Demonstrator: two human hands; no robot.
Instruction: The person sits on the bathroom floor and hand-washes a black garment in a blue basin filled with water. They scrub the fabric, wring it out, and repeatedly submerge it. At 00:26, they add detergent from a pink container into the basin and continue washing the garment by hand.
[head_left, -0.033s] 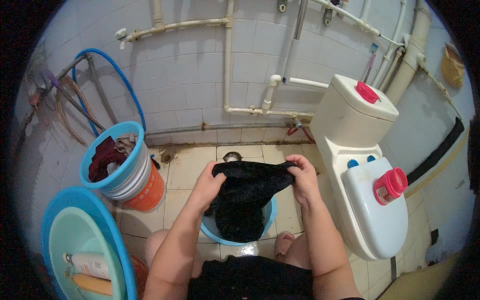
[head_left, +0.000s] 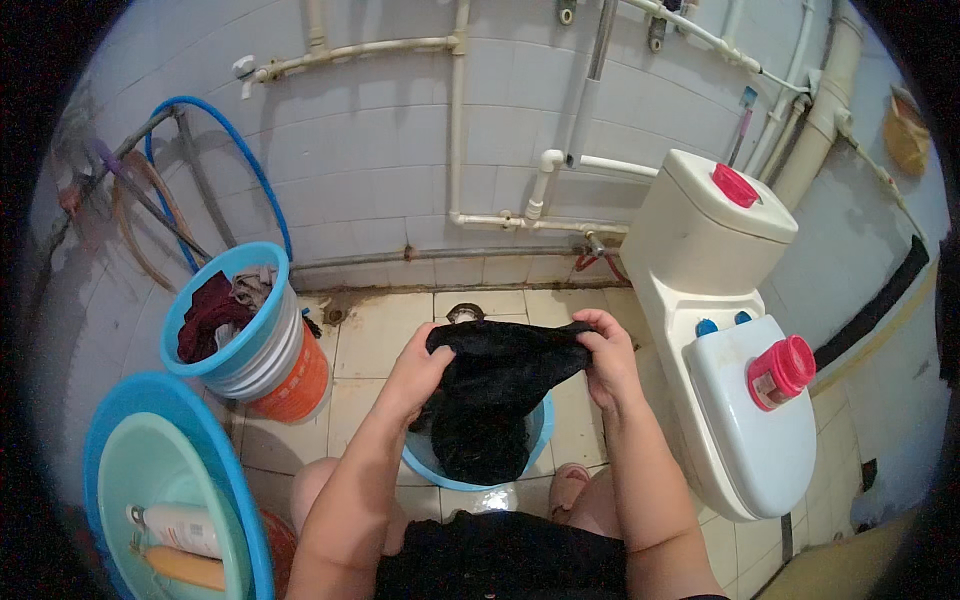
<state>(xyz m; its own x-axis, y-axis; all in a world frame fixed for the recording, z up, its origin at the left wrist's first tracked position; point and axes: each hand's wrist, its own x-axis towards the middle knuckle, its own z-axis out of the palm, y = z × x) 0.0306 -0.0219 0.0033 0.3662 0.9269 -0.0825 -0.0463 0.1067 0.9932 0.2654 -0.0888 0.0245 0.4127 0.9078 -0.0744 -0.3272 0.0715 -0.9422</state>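
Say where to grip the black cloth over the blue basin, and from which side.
Probably pinch the black cloth at both ends of its upper edge, coming in from left and right. It's limp: that edge spans between the left hand and right hand, while the rest hangs over the blue basin. One grip mid-edge would likely let the ends droop.

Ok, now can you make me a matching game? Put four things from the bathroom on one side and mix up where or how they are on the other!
1. black cloth
2. red jar
3. green basin
4. hose

A. on the toilet lid
B. bent in an arch
C. held by left hand and right hand
D. inside a bigger blue basin

Pairs: 1-C, 2-A, 3-D, 4-B
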